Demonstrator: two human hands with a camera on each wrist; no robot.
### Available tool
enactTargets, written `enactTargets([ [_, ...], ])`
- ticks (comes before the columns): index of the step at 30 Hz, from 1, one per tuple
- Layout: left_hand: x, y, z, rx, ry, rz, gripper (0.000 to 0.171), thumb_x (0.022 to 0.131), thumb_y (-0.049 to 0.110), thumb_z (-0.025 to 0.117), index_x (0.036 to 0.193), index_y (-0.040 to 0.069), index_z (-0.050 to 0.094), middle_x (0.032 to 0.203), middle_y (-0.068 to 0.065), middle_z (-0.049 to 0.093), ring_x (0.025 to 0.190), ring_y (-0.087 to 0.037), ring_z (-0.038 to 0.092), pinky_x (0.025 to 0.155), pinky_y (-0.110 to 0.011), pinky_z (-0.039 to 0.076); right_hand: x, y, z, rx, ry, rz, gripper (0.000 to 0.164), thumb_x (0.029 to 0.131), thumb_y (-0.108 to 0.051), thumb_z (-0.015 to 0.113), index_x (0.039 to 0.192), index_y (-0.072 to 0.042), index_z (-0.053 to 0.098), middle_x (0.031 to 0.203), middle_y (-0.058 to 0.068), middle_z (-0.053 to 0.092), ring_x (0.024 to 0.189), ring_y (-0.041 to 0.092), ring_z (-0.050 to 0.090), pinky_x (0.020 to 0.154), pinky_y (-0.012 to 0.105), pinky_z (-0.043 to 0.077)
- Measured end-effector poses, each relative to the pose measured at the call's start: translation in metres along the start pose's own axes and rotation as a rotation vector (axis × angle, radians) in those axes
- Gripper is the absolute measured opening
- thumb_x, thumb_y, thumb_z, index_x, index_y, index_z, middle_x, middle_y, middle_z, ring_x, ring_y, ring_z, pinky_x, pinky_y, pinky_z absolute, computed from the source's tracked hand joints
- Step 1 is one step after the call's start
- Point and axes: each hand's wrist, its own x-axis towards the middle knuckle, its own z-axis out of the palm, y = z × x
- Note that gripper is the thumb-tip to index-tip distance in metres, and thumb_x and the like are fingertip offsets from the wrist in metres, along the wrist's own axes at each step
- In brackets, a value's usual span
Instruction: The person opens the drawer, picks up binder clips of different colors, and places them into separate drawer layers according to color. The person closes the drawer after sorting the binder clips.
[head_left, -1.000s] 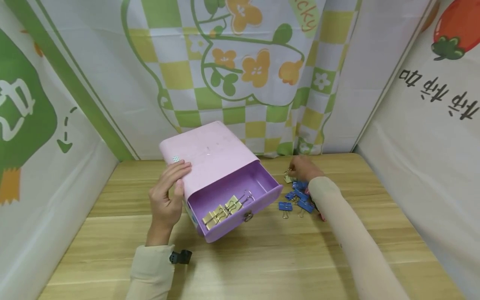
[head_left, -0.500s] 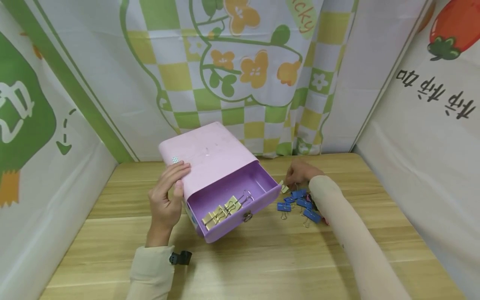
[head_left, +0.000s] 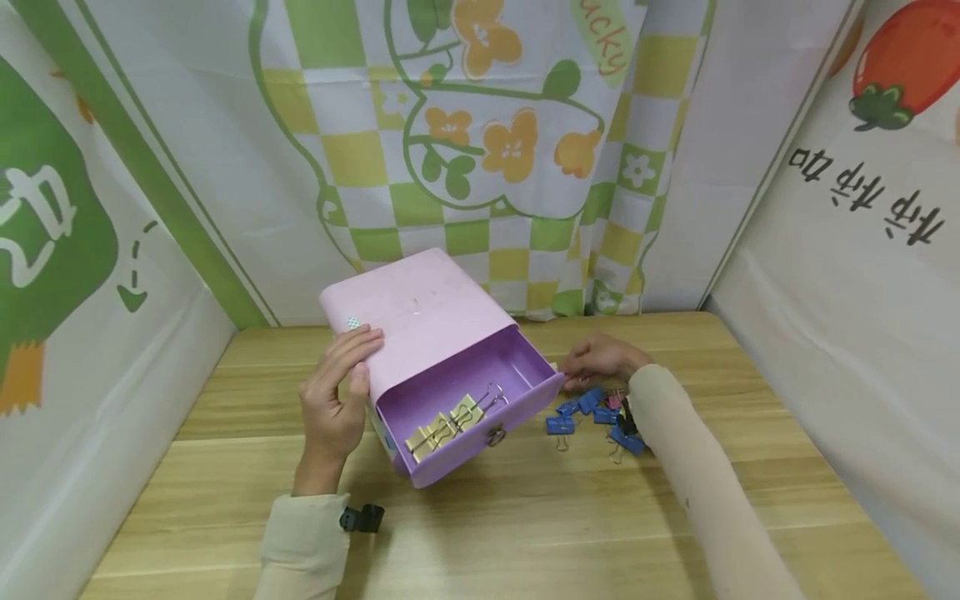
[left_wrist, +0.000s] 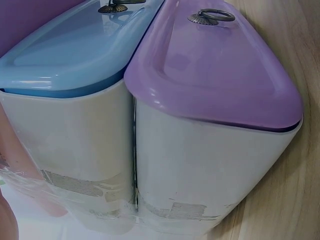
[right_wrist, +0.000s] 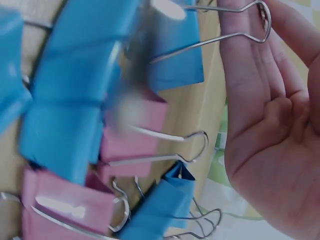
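Gold clips (head_left: 441, 427), probably light, stiff, best pinched by the body, lie in the purple drawer (head_left: 457, 450); left hand (head_left: 335, 406) rests relaxed on the pink box (head_left: 423, 321); right hand (head_left: 600, 360) beyond, its hold, I cannot tell.

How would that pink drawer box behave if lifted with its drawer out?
The pink drawer box would probably stay stiff: its walls hold a crisp shape. It may feel front-heavy, since its purple drawer juts out. The gold clips could slide if tilted, lying on a smooth-looking floor.
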Motion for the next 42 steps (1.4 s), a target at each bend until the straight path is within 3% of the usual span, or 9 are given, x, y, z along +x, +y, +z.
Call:
enactTargets([
  [3,-0.001,0.0,0.0,-0.002,-0.005,-0.001,0.033,0.091,0.001,0.053,0.112,-0.007,0.077,0.118,-0.025,0.077,0.131,-0.025,0.067,0.123,-0.043,0.047,0.0,0.003,0.001,0.078,0.022,-0.011,0.036,0.101,-0.009,0.067,0.129,0.012,0.067,0.089,0.007,0.081,0.078,0.012,0.077,0.073,0.022,0.066],
  [9,-0.002,0.0,0.001,-0.003,-0.008,0.0,0.033,0.092,0.002,0.053,0.112,-0.007,0.077,0.119,-0.025,0.077,0.131,-0.025,0.067,0.124,-0.044,0.046,0.0,-0.003,-0.005,0.188,0.072,-0.031,0.043,0.104,-0.008,0.062,0.14,0.014,0.057,0.096,0.005,0.081,0.086,0.012,0.078,0.083,0.022,0.066],
  [16,0.0,0.0,0.001,-0.008,0.005,0.004,0.032,0.091,0.001,0.053,0.111,-0.008,0.077,0.118,-0.027,0.076,0.131,-0.025,0.067,0.124,-0.044,0.046,-0.007,-0.026,-0.013,0.117,0.082,-0.073,0.042,0.104,-0.014,0.063,0.138,0.01,0.061,0.099,0.002,0.082,0.092,0.011,0.079,0.095,0.03,0.064],
  [23,0.001,0.0,0.001,-0.011,0.012,0.007,0.032,0.091,0.001,0.053,0.11,-0.009,0.077,0.117,-0.027,0.076,0.13,-0.026,0.068,0.124,-0.045,0.047,-0.021,-0.045,-0.014,0.085,0.084,-0.092,0.04,0.103,-0.016,0.067,0.135,0.007,0.065,0.101,0.004,0.083,0.089,0.01,0.08,0.086,0.025,0.066],
  [35,0.002,-0.001,0.002,-0.014,0.006,-0.005,0.032,0.092,0.003,0.054,0.112,-0.007,0.077,0.119,-0.025,0.077,0.131,-0.025,0.067,0.124,-0.046,0.046,-0.051,-0.065,-0.009,0.101,0.05,-0.136,0.04,0.103,-0.016,0.066,0.135,0.007,0.065,0.099,0.001,0.082,0.089,0.012,0.079,0.09,0.028,0.066],
  [42,0.001,-0.001,0.002,-0.023,0.005,0.003,0.032,0.092,0.002,0.053,0.112,-0.007,0.077,0.118,-0.026,0.077,0.13,-0.027,0.067,0.123,-0.044,0.047,-0.072,-0.084,-0.008,0.156,-0.007,-0.164,0.02,0.103,-0.013,0.066,0.116,-0.003,0.077,0.095,0.002,0.081,0.084,0.011,0.078,0.089,0.029,0.067],
])
